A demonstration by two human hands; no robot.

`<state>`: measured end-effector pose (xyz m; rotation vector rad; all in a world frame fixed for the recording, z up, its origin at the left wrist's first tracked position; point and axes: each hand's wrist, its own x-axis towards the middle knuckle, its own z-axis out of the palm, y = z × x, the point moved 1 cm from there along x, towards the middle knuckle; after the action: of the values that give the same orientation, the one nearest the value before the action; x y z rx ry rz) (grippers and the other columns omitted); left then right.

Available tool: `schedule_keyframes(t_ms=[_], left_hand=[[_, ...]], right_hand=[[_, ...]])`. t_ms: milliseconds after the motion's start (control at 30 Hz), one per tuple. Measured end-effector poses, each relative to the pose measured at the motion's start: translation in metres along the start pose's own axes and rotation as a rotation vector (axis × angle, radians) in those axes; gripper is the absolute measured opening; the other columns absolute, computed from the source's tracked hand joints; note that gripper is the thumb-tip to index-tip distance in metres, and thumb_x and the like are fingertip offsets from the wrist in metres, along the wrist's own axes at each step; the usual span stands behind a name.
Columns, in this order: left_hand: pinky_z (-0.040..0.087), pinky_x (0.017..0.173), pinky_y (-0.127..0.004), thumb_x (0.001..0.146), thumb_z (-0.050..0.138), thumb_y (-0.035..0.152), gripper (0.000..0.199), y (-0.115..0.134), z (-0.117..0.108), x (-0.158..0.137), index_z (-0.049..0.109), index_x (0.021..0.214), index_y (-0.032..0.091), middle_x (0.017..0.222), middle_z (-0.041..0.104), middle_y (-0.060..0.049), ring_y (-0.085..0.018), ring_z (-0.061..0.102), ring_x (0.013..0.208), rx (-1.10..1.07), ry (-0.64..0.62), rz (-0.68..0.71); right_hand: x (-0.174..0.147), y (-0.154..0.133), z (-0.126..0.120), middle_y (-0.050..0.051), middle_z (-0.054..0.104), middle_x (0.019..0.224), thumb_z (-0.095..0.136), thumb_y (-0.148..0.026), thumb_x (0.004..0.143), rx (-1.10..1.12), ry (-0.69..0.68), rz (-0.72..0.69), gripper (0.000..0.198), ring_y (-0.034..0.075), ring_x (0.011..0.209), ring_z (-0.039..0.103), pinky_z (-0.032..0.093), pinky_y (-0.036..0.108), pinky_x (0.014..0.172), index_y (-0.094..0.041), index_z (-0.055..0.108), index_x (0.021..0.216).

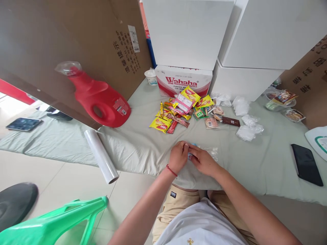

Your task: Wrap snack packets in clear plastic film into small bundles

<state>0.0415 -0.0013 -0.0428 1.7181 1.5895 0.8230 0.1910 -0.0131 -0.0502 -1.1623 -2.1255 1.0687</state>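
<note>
My left hand (178, 156) and my right hand (203, 160) meet at the near edge of the cloth-covered table (143, 153). Their fingers are closed together around a small packet with blue on it (189, 155), mostly hidden by the fingers. A clear plastic bag (212, 153) lies flat just beyond my right hand; whether it joins the packet I cannot tell. Farther back is a pile of wrapped snacks, with yellow packets (160, 125), a pink packet (183, 103) and a dark brown bar (230, 121). Crumpled clear plastic bags (246, 132) lie to the right.
A red jug (102, 98) stands at the left, near a plastic wrap roll (101, 156) overhanging the edge. A Wahaha carton (184, 81) and white boxes (189, 34) rise behind. A black phone (306, 165) lies at the right; a green stool (53, 221) stands lower left.
</note>
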Motion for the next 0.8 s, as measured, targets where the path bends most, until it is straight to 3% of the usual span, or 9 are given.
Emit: schedule_keyframes(t_ms=[133,333,433,500,633,733,800], left_hand=[[0.056,0.081,-0.032,0.094,0.046,0.013,0.035,0.004,0.012,-0.017,0.063,0.124,0.017,0.116,0.068,-0.013,-0.022,0.069,0.097,0.381,-0.047,0.076],[0.061,0.073,-0.029,0.096,0.043,0.012,0.051,-0.008,0.028,-0.053,0.051,0.146,0.017,0.141,0.063,-0.016,-0.023,0.071,0.109,0.573,-0.037,0.227],[0.059,0.060,-0.029,0.094,0.044,0.010,0.053,-0.019,0.034,-0.063,0.052,0.146,0.016,0.148,0.058,-0.018,-0.020,0.075,0.088,0.631,-0.019,0.284],[0.058,0.057,-0.030,0.093,0.046,0.010,0.053,-0.024,0.035,-0.067,0.054,0.145,0.016,0.150,0.057,-0.018,-0.018,0.073,0.075,0.646,0.000,0.308],[0.058,0.059,-0.032,0.091,0.046,0.009,0.054,-0.027,0.037,-0.067,0.056,0.144,0.018,0.149,0.058,-0.017,-0.019,0.072,0.072,0.632,0.028,0.347],[0.058,0.060,-0.033,0.091,0.046,0.009,0.054,-0.028,0.038,-0.066,0.056,0.144,0.018,0.148,0.060,-0.016,-0.020,0.071,0.073,0.629,0.025,0.334],[0.058,0.061,-0.033,0.092,0.046,0.009,0.054,-0.029,0.039,-0.067,0.057,0.143,0.018,0.146,0.061,-0.016,-0.020,0.071,0.074,0.618,0.013,0.316]], right_hand=[[-0.002,0.013,-0.004,0.005,0.044,0.161,0.047,-0.025,0.097,0.386,-0.029,0.133,0.041,0.023,0.116,0.069,0.064,0.040,0.087,-0.027,0.068,0.132],[-0.003,0.022,0.004,0.006,0.049,0.157,0.054,-0.032,0.094,0.499,0.077,0.220,0.036,0.024,0.125,0.064,0.064,0.036,0.087,-0.026,0.072,0.124],[-0.005,0.017,0.002,0.007,0.056,0.150,0.053,-0.026,0.092,0.363,0.148,0.195,0.033,0.023,0.124,0.065,0.061,0.038,0.092,-0.025,0.073,0.118],[-0.007,0.008,-0.004,0.008,0.065,0.139,0.050,-0.023,0.095,0.160,0.189,0.169,0.030,0.023,0.119,0.067,0.059,0.041,0.096,-0.024,0.073,0.114],[0.001,-0.020,-0.020,0.009,0.074,0.114,0.044,-0.023,0.100,-0.330,0.244,0.164,0.030,0.024,0.102,0.070,0.057,0.041,0.092,-0.022,0.072,0.114],[0.025,-0.035,-0.031,0.011,0.068,0.127,0.048,-0.014,0.097,-0.543,0.174,0.123,0.038,0.027,0.112,0.064,0.056,0.040,0.092,-0.022,0.066,0.129],[0.048,-0.042,-0.036,0.012,0.055,0.145,0.052,-0.007,0.091,-0.596,0.039,0.004,0.051,0.028,0.128,0.055,0.054,0.040,0.095,-0.022,0.059,0.140]])
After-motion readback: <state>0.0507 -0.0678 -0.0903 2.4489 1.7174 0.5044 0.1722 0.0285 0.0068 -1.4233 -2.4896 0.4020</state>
